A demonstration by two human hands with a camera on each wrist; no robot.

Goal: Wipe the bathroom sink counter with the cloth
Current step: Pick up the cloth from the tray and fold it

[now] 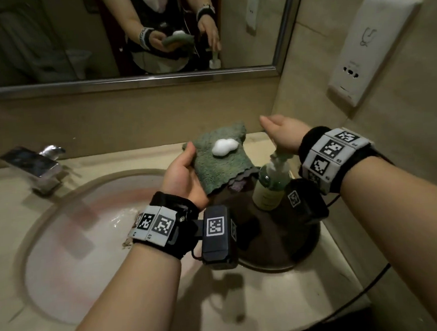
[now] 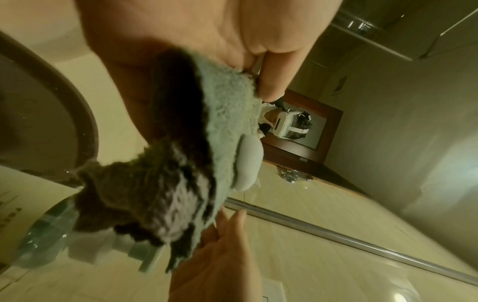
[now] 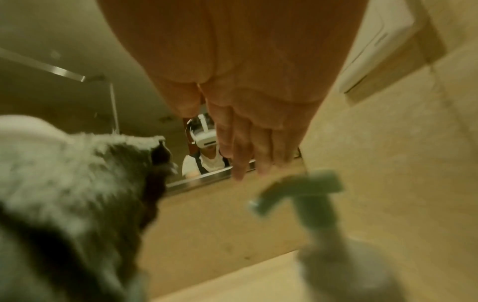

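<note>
Where the counter [image 1: 286, 297] begins at the far left, a chrome tap [image 1: 35, 165] juts over the oval sink [image 1: 63, 253], its basin wet near the right rim. Next along: left hand [image 1: 184, 178], palm up, above the sink's right edge, thumb curled over the near corner of the green cloth [image 1: 219, 160] and clasping it; the cloth lies spread across the fingers, a purplish underside hanging down at the front. White blob of foam [image 1: 225, 146] sits on top of the cloth. Just right of it, a pump bottle [image 1: 271, 185] stands on a dark round tray [image 1: 303, 247] on the counter. Right hand [image 1: 282, 132] hovers over the pump head, fingers straight and loose, holding nothing, apart from the pump in the right wrist view. Mirror [image 1: 125, 29] above; white wall unit [image 1: 369, 48] far right.
</note>
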